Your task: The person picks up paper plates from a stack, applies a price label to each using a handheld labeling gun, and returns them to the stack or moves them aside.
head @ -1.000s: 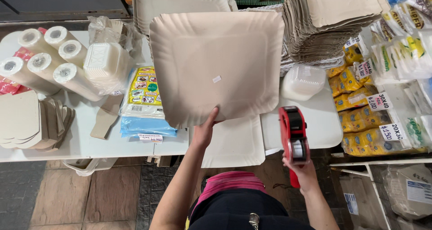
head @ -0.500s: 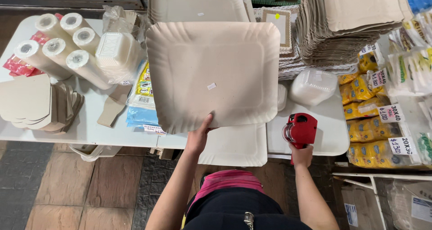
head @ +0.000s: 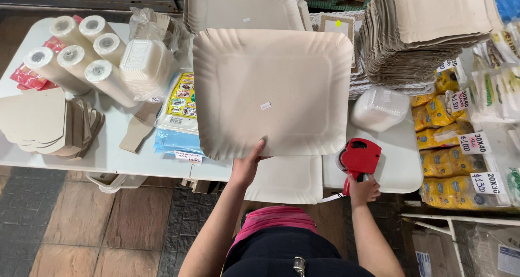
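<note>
The left hand [head: 246,167] grips the near edge of a large square cardboard tray [head: 272,92], held above the white table [head: 97,152]. The right hand [head: 363,190] is closed around a red price-label gun [head: 358,157]. Keeping the tray level and steady should help the gun press squarely.

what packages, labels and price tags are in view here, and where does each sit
Small white sticker: middle of the beige cardboard tray.
Yellow printed flat packet: left of the tray, on blue packets.
White price tags: right, on yellow bagged goods.
Red label gun: right hand, low right.
White shelf-edge tag: table's front edge.
</note>
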